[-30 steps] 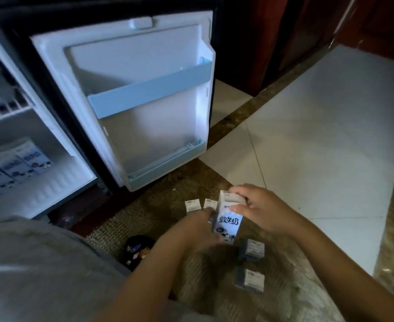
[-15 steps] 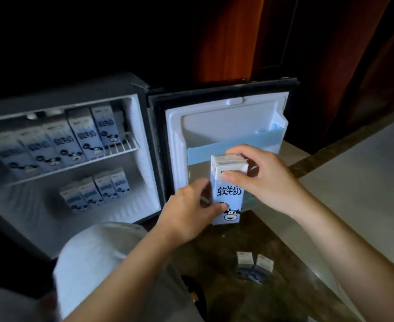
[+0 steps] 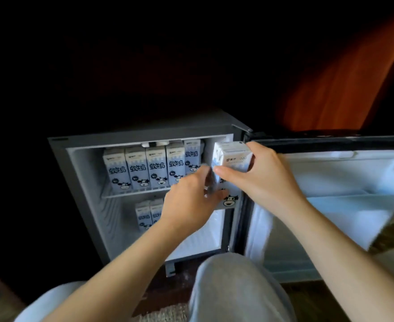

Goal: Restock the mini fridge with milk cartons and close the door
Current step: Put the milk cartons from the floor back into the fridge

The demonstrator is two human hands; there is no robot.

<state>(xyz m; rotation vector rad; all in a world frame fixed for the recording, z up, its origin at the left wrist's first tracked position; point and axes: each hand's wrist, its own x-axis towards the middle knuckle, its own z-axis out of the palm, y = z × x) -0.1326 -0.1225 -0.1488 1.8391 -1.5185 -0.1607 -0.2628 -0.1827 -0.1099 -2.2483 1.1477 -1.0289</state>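
Note:
The mini fridge point(image 3: 58, 159) stands open, its door point(image 3: 330, 182) swung out to the right. Both hands hold one white-and-blue milk carton point(image 3: 232, 156) upright at the fridge's right front edge, level with the upper shelf. My right hand point(image 3: 258, 175) grips its top and right side. My left hand point(image 3: 189, 198) holds its lower left side. A row of several cartons point(image 3: 144, 168) stands on the upper shelf. Two more cartons point(image 3: 148, 213) stand on the fridge floor below, partly hidden by my left arm.
My knees in grey trousers point(image 3: 235, 289) are just in front of the fridge. The door's inner shelf rail point(image 3: 344, 201) sits to the right of my right arm. An orange curtain point(image 3: 344, 84) hangs behind. Surroundings at left are dark.
The carton was lifted from the floor rug by both hands and carried up and left to the fridge opening. The view swung from the floor to the fridge interior.

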